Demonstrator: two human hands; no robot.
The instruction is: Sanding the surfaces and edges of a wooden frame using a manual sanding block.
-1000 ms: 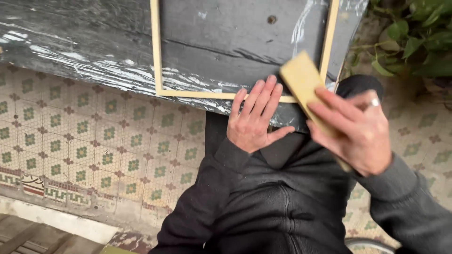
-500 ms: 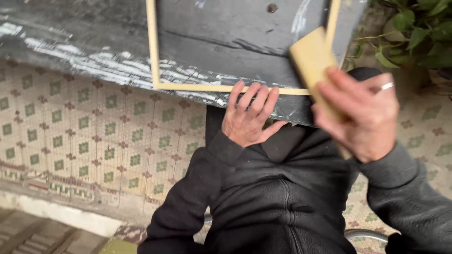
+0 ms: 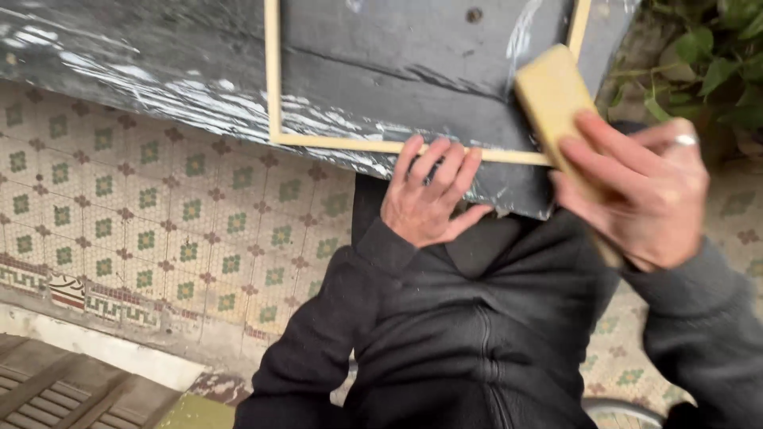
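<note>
Head view: dark grey bench (image 3: 413, 71) fills the top of frame, its surface scuffed with white streaks and wrapped in clear film along the near edge. Floor (image 3: 151, 214) below is patterned tile, cream with green and brown motifs and a border strip at 8 o'clock; wooden slats (image 3: 56, 389) in the 7 o'clock corner. Green plant (image 3: 715, 71) at 2 o'clock, off the bench's right end.

Thin pale wooden frame (image 3: 274, 87) lies flat on the bench: left rail runs 12 to 6, bottom rail runs 9 to 3 just inside the near edge, right rail partly hidden behind the block. Person's dark zipped jacket (image 3: 477, 334) fills the lower centre and blocks the floor there.

Left hand (image 3: 425, 199) is flat, fingers (image 3: 445, 163) spread and extended, tips pressing on the bottom rail, palm hanging over the bench edge. Nothing gripped.

Right hand (image 3: 644, 191), ring on one finger, fingers curled around a yellow sanding block (image 3: 556, 103). Block sits at 2 o'clock from the left hand, over the frame's bottom-right corner; long axis runs roughly 11 to 5, free end pointing to 11. Motion-blurred, so contact with the frame can't be confirmed.
</note>
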